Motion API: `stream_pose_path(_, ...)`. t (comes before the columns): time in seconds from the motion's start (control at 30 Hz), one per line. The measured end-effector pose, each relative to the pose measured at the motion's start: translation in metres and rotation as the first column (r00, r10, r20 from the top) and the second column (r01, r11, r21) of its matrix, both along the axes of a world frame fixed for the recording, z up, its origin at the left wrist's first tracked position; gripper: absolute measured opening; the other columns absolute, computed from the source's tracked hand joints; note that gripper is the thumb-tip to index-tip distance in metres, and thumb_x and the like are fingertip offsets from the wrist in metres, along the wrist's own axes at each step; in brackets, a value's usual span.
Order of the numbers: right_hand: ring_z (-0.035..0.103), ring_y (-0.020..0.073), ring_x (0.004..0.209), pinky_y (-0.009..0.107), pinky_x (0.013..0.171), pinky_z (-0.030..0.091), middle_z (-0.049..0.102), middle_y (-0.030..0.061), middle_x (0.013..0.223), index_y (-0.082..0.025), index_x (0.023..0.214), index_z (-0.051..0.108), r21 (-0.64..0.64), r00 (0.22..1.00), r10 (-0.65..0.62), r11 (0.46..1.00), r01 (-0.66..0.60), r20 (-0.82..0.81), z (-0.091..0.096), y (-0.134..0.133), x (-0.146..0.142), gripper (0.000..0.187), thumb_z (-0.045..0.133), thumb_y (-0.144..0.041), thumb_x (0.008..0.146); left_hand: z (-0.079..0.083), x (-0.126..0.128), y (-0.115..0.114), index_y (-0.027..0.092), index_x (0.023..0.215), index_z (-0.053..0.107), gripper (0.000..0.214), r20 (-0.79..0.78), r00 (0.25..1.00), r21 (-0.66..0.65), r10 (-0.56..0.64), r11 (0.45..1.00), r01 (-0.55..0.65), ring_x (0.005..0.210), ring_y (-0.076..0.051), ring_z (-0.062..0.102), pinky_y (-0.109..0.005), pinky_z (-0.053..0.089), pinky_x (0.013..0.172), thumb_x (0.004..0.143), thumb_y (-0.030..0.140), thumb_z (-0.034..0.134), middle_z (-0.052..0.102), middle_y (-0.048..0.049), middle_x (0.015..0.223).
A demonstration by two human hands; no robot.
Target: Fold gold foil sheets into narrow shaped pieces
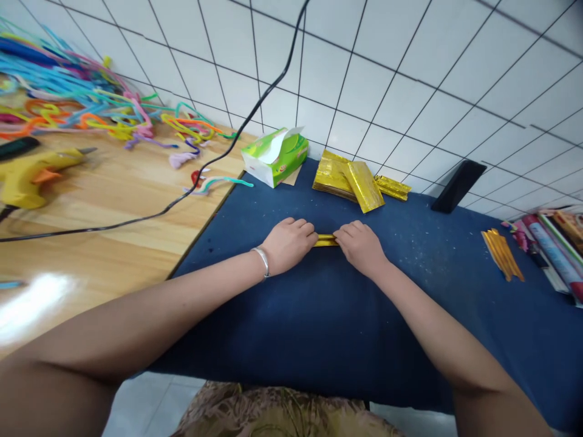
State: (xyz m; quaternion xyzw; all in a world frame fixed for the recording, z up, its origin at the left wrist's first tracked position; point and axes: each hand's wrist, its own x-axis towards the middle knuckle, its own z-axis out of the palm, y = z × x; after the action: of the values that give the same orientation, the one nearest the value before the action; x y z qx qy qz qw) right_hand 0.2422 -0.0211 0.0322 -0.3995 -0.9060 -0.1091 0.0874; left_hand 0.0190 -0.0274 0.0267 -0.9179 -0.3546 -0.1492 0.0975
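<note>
A narrow folded strip of gold foil paper (326, 240) lies on the dark blue table cover, its middle showing between my two hands. My left hand (289, 244), with a silver bangle at the wrist, has its fingers curled over the strip's left end. On the right end, my right hand (361, 245) grips in the same way. Both ends are hidden under the fingers. Beyond the hands sits a stack of gold foil sheets (333, 176), with one sheet (365, 185) leaning across it and a folded gold piece (393, 187) beside it.
A green tissue box (279, 159) and a black upright object (459, 186) stand near the tiled wall. Folded gold strips (503, 255) and books (553, 252) lie right. Leftward are a yellow glue gun (34, 176), pipe cleaners (68, 85) and a black cable (204, 167) crossing over.
</note>
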Motion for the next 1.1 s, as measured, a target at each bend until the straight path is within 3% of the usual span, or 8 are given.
stream_pose_path(0.23, 0.04, 0.0181, 0.072, 0.033, 0.065, 0.025, 0.056, 0.0071, 0.075, -0.014, 0.087, 0.06, 0.16, 0.987, 0.063, 0.983, -0.086, 0.146, -0.003, -0.001, -0.002, 0.023, 0.037, -0.014, 0.091, 0.003, -0.001, 0.004, 0.015, 0.083, 0.059, 0.016, 0.015, 1.0, -0.026, 0.027, 0.999, -0.027, 0.078, -0.018, 0.05, -0.032, 0.032, 0.067, 0.088, 0.021, 0.045, 0.056, -0.006, 0.079)
stream_pose_path(0.47, 0.039, 0.0175, 0.071, 0.033, 0.064, 0.024, 0.053, 0.0057, 0.072, -0.015, 0.085, 0.059, 0.186, 0.982, 0.09, 0.975, -0.121, 0.166, -0.005, 0.001, -0.003, 0.02, 0.039, -0.013, 0.09, 0.0, 0.002, 0.008, 0.016, 0.085, 0.057, 0.01, 0.033, 0.998, -0.075, 0.051, 0.996, -0.048, 0.079, -0.018, 0.049, -0.03, 0.034, 0.067, 0.086, 0.018, 0.046, 0.055, -0.0054, 0.08)
stream_pose_path(0.63, 0.04, 0.0174, 0.072, 0.033, 0.064, 0.026, 0.054, 0.0055, 0.074, -0.017, 0.086, 0.059, 0.14, 0.985, 0.107, 0.982, -0.126, 0.135, -0.004, 0.002, -0.004, 0.02, 0.039, -0.014, 0.09, -0.003, 0.002, 0.011, 0.017, 0.081, 0.056, 0.01, 0.037, 0.996, -0.109, 0.076, 0.992, -0.071, 0.077, -0.017, 0.048, -0.029, 0.037, 0.064, 0.086, 0.017, 0.046, 0.053, -0.0049, 0.079)
stream_pose_path(0.93, 0.048, 0.0188, 0.082, 0.033, 0.069, 0.037, 0.061, 0.008, 0.092, -0.017, 0.103, 0.059, -0.034, 0.995, 0.098, 0.995, -0.099, -0.017, -0.011, 0.008, 0.006, 0.024, 0.039, -0.013, 0.09, 0.008, -0.02, 0.025, 0.017, 0.096, 0.06, 0.019, -0.007, 0.985, -0.262, -0.17, 0.951, 0.162, 0.092, -0.017, 0.051, -0.028, 0.043, 0.08, 0.085, 0.012, 0.045, 0.06, -0.0057, 0.092)
stream_pose_path(1.1, 0.051, 0.0185, 0.085, 0.034, 0.072, 0.041, 0.061, 0.0081, 0.1, -0.018, 0.109, 0.057, -0.134, 0.986, 0.134, 0.98, -0.147, -0.098, -0.011, 0.015, 0.015, 0.025, 0.043, -0.016, 0.088, 0.015, -0.027, 0.025, 0.017, 0.11, 0.057, 0.027, -0.033, 0.979, -0.284, -0.203, 0.941, 0.185, 0.095, -0.016, 0.053, -0.028, 0.045, 0.083, 0.087, 0.015, 0.044, 0.062, -0.0058, 0.1)
